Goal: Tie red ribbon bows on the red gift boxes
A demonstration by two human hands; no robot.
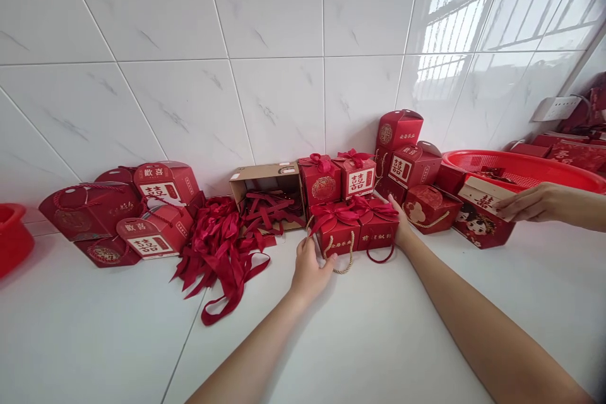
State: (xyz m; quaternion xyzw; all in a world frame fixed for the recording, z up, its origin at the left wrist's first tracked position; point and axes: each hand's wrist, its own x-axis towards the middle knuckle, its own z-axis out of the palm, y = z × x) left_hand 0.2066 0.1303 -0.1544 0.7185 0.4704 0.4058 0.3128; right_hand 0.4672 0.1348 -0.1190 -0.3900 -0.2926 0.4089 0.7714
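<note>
Two red gift boxes with ribbon bows stand side by side on the white surface, a left gift box [337, 238] with a gold cord handle and a right gift box [379, 231] with a dark red cord handle. My left hand [310, 268] grips the left box's outer side, its thumb at the front near the cord. Against the outer side of the right box is my right hand [401, 224], its fingers partly hidden behind it. Directly behind stand two more bowed boxes, one with a gold emblem [324, 188] and one with a white label [360, 183].
Loose red ribbons [220, 240] lie left of an open cardboard box [265, 173] holding more ribbon. Stacked red boxes [161, 227] stand farther left. At right, another person's hand [534, 202] holds an open red box [483, 221] before a red plastic basket [534, 167].
</note>
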